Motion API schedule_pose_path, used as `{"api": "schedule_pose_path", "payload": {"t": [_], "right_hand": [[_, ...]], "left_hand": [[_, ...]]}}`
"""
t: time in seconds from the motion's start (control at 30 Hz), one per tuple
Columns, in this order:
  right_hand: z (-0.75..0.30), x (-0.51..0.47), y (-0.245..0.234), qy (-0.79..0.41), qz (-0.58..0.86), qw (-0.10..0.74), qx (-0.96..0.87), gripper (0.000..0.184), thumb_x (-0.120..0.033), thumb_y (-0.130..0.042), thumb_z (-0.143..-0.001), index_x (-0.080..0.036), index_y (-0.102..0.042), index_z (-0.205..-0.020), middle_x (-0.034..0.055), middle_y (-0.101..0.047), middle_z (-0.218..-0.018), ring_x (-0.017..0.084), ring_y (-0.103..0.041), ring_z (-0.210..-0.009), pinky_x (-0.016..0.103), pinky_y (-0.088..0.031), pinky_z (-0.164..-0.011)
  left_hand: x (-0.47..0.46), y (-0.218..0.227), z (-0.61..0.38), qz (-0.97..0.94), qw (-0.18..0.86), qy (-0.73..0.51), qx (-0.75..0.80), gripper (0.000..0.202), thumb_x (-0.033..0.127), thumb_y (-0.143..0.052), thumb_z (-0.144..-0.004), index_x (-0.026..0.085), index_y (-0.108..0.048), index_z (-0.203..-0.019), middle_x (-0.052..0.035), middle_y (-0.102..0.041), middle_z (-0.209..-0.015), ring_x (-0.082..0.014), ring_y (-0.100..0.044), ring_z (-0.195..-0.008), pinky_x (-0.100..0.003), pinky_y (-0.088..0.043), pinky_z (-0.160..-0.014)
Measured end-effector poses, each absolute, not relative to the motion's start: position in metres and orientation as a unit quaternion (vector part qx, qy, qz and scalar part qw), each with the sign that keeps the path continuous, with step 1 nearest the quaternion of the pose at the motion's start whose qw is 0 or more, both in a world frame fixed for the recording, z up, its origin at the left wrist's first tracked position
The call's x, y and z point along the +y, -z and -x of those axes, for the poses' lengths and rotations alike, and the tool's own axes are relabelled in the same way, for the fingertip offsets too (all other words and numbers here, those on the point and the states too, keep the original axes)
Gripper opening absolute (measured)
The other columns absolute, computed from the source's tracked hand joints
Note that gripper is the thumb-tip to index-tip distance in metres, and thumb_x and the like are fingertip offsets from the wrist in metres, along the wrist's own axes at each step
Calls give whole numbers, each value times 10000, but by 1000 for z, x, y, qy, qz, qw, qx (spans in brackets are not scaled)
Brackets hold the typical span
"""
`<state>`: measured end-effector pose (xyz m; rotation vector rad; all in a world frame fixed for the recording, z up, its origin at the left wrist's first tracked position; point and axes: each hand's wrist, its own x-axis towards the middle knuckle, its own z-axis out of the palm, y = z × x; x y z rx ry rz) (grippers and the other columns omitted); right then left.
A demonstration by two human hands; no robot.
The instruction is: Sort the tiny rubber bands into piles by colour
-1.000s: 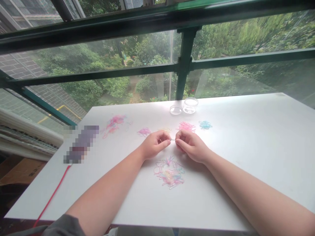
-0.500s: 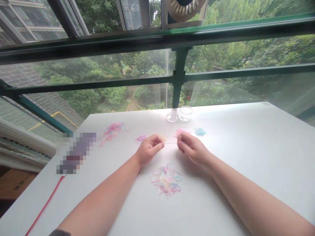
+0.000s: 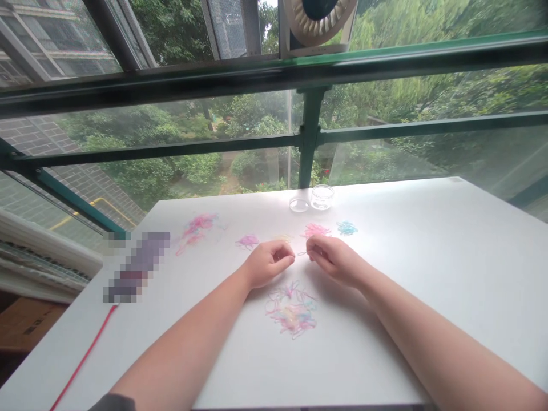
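My left hand (image 3: pixel 269 265) and my right hand (image 3: pixel 334 260) rest close together on the white table (image 3: pixel 428 257), both with fingers curled. The right fingertips pinch a small pale elastic band (image 3: pixel 302 253), which hangs slack toward the left hand. My left thumb and forefinger are pressed together just short of the band, with nothing visible between them. A mixed pile of pastel bands (image 3: pixel 291 308) lies right in front of both hands. Beyond the hands lie small sorted heaps: purple (image 3: pixel 247 241), yellowish (image 3: pixel 283 237), pink (image 3: pixel 315 230) and blue (image 3: pixel 346 228).
A larger pink scatter of bands (image 3: pixel 197 224) lies at the far left. A clear little jar (image 3: pixel 322 196) and its lid (image 3: pixel 298 204) stand by the window. A blurred object (image 3: pixel 137 265) and a red cord (image 3: pixel 81 359) are at the left edge.
The band was pulled taut between both hands half a second ago. Now it is slack at the right fingertips, the left hand has let go, and the hands have moved closer.
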<state>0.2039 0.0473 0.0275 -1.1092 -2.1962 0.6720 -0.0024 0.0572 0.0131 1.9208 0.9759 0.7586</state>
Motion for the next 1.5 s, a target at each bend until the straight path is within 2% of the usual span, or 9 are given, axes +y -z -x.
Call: {"api": "schedule_pose_path", "payload": {"t": [0.07,0.17,0.3,0.67,1.1,1.23,1.33,1.43,1.5], "right_hand": [[-222,57,-31,-196,444,297,-822,107,-132,-442,-728,-192,-527,-754,14,-557,-697,124,-466,-614,247,-364,-588],[-256,73,-34,-100,538,352,-759,99,-183,-479,-717,-189,-576,-736,28,-570,-692,131,-463,-593,258,-368,-585],[-290,88,-26,-56,635,382,-669,139,-268,-516,-703,-191,-632,-704,38,-604,-714,141,-483,-590,276,-385,-594],[-294,93,-11,-71,678,301,-667,169,-267,-522,-682,-196,-674,-700,30,-634,-739,154,-529,-643,287,-395,-634],[-294,94,-11,-32,683,346,-642,282,-189,-435,-710,-197,-685,-838,44,-647,-828,150,-548,-662,285,-415,-692],[-287,90,-15,-54,674,389,-626,293,-191,-422,-725,-185,-655,-904,41,-644,-753,143,-545,-622,270,-409,-633],[-272,82,-20,-99,624,408,-659,253,-236,-435,-748,-169,-640,-881,23,-610,-641,124,-507,-536,245,-379,-545],[-250,67,-26,-152,551,371,-732,240,-294,-437,-781,-165,-633,-832,-4,-546,-529,103,-439,-463,232,-334,-496],[-233,55,-30,-181,498,318,-786,229,-308,-455,-782,-169,-635,-816,0,-558,-550,99,-438,-474,227,-327,-499]], "left_hand": [[58,-13,3,-762,418,-302,392,152,293,-522,-761,149,-568,-754,-10,-547,-682,-101,-467,-609,-217,-376,-567],[58,-13,4,-759,422,-296,398,160,302,-521,-756,149,-566,-755,-16,-548,-687,-108,-469,-619,-221,-380,-574],[59,-13,6,-760,418,-294,402,168,310,-519,-754,151,-573,-769,-20,-558,-702,-111,-468,-622,-228,-380,-582],[61,-12,7,-764,408,-292,405,151,295,-520,-762,156,-577,-779,-9,-554,-687,-108,-473,-624,-221,-375,-578],[61,-10,7,-770,401,-286,406,158,297,-513,-771,149,-567,-784,-16,-565,-721,-99,-473,-618,-213,-382,-575],[61,-11,7,-781,390,-272,405,155,297,-509,-775,157,-572,-798,-10,-569,-723,-96,-477,-621,-212,-384,-580],[60,-12,7,-791,381,-259,403,165,303,-509,-771,153,-576,-784,-5,-561,-688,-93,-470,-595,-212,-379,-563],[60,-13,6,-799,365,-257,402,177,303,-505,-768,149,-589,-788,-5,-557,-679,-91,-467,-587,-212,-376,-558],[59,-15,5,-806,350,-259,401,174,292,-506,-762,145,-597,-782,-3,-554,-670,-90,-462,-586,-210,-370,-556]]}}
